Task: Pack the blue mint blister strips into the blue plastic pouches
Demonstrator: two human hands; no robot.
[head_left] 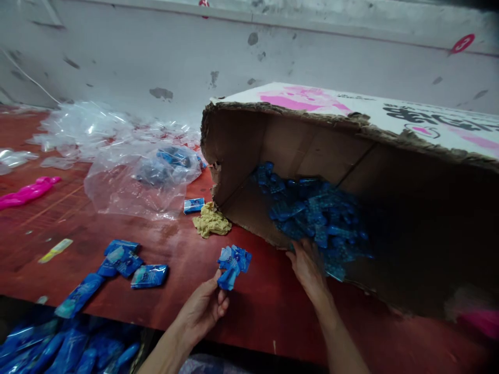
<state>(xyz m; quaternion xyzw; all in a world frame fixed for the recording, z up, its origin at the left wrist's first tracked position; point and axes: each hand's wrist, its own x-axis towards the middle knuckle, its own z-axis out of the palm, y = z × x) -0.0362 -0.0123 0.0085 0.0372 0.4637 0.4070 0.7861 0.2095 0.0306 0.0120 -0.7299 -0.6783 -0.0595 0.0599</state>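
Observation:
My left hand (205,306) pinches a small bunch of blue sachets (233,265) just above the red table (187,259). My right hand (307,267) reaches into the mouth of a cardboard box (296,145) lying on its side; its fingers touch the near edge of a heap of blue packets (315,213) inside. Whether those fingers hold a packet I cannot tell. Several loose blue packets (125,262) lie on the table to the left.
A clear plastic bag (140,179) with a few blue packets sits behind, among more clear wrapping (86,124). A yellow cloth (210,221) lies by the box corner. A pink object (27,192) rests far left. More blue packets (58,350) fill a container below the table's front edge.

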